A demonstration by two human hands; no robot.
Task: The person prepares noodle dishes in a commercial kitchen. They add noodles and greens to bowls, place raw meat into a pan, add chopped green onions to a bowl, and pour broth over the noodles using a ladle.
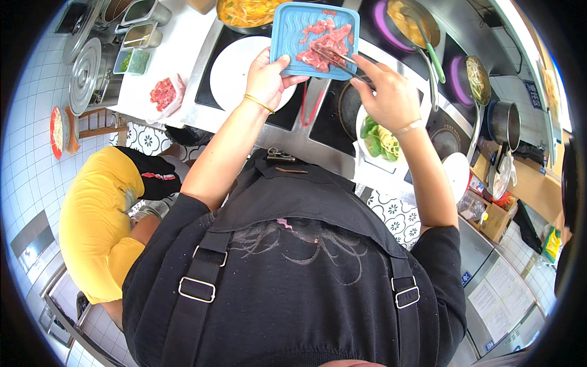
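Observation:
My left hand (270,78) grips the near left corner of a blue plastic tray (286,36), thumb on top of its rim. Slices of raw red meat (337,39) lie on the tray's wavy surface. In my right hand (390,91) is a pair of metal tongs (344,64), whose tips rest in the meat. Below my left hand, a large white plate (234,69) covers part of a black cooktop. Under my right forearm a white bowl (362,130) holds noodles and green leaves (378,137), partly hidden by the hand.
A pan of food (250,13) stands behind the tray. At right, a pan with a green-handled utensil (433,59) and a noodle pan (479,82) sit over purple-lit rings. Raw meat in a bag (165,94) lies left. A person in yellow (101,211) bends down beside me.

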